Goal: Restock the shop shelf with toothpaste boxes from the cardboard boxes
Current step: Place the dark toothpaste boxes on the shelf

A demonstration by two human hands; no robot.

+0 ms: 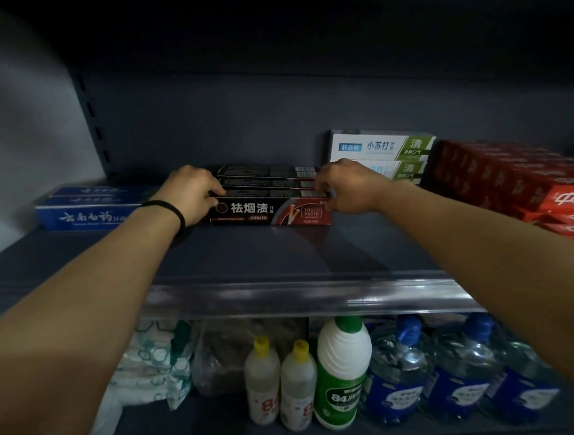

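Black toothpaste boxes [269, 198] lying mid-shelf [280, 251], between blue boxes [85, 208] and white-green boxes [382, 155]. Left hand [191, 195] and right hand [347, 187] gripping opposite ends, probably squaring the row flush.

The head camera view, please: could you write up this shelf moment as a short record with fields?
setting: dark shop shelf, a second shelf below
in hand: black toothpaste boxes, a row of three lying flat
left hand: grips the row's left end
right hand: fingers curled on the right end
left neighbour: blue toothpaste boxes
right neighbours: white and green toothpaste boxes, stacked; red toothpaste boxes
lower shelf: bleach bottles, water jugs
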